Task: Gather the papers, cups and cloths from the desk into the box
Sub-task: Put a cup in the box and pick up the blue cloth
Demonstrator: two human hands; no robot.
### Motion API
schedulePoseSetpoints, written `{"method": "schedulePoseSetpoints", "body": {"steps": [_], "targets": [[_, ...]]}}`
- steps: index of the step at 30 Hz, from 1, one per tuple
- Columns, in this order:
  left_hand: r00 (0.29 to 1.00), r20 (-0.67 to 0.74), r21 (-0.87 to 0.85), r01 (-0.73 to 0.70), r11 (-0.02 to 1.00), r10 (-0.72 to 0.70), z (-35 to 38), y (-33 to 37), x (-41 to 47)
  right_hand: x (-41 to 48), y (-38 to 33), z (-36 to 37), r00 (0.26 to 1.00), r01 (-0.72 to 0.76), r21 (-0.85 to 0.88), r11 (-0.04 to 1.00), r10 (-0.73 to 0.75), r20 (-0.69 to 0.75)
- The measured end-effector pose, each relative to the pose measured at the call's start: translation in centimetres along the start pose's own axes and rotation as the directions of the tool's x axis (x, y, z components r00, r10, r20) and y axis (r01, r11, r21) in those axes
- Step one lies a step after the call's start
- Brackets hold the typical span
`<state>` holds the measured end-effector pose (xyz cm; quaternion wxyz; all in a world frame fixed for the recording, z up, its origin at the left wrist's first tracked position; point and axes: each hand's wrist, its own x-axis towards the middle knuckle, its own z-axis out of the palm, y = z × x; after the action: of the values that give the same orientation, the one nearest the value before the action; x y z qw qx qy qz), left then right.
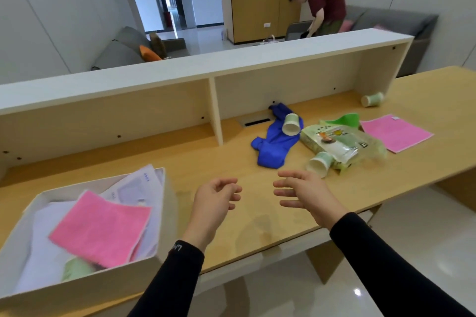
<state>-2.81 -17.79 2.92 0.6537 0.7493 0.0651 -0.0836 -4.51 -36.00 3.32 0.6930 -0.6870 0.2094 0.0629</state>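
The white box (85,283) stands at the desk's left front, holding papers (139,185), a pink cloth (100,229) and a green item under it. My left hand (216,201) and my right hand (306,193) hover over the desk, fingers apart, holding nothing. Beyond them lies a crumpled blue cloth (273,144) with a paper cup (291,123) on its side on it. A second tipped cup (319,163) lies just past my right fingers, against a plastic packet (340,141). A pink cloth (395,132), a green cloth (345,119) and a far cup (372,99) lie to the right.
The wooden desk (231,162) has a raised white shelf (206,64) with a divider along its back, and a cable slot (256,122) behind the blue cloth. A person in a red shirt (324,5) bends over beyond the shelf, near grey sofas.
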Motion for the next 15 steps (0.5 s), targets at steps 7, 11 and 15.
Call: {"method": "schedulePoseSetpoints", "body": {"steps": [7, 11, 15], "targets": [[0.997, 0.044, 0.036, 0.063, 0.997, -0.065, 10.3, -0.2, 2.8, 4.6, 0.2, -10.1, 0.994, -0.038, -0.040, 0.998, 0.034, -0.101], [0.989, 0.109, 0.079, 0.090, 0.993, -0.098, 14.1, -0.7, 4.6, 7.4, 1.0, -13.5, 0.985, -0.082, -0.046, 0.996, 0.073, -0.158], [0.972, 0.183, 0.143, 0.119, 0.982, -0.145, 17.1, -1.1, 8.0, 10.3, 1.4, -15.2, 0.974, -0.127, -0.062, 0.990, 0.113, -0.199]]}}
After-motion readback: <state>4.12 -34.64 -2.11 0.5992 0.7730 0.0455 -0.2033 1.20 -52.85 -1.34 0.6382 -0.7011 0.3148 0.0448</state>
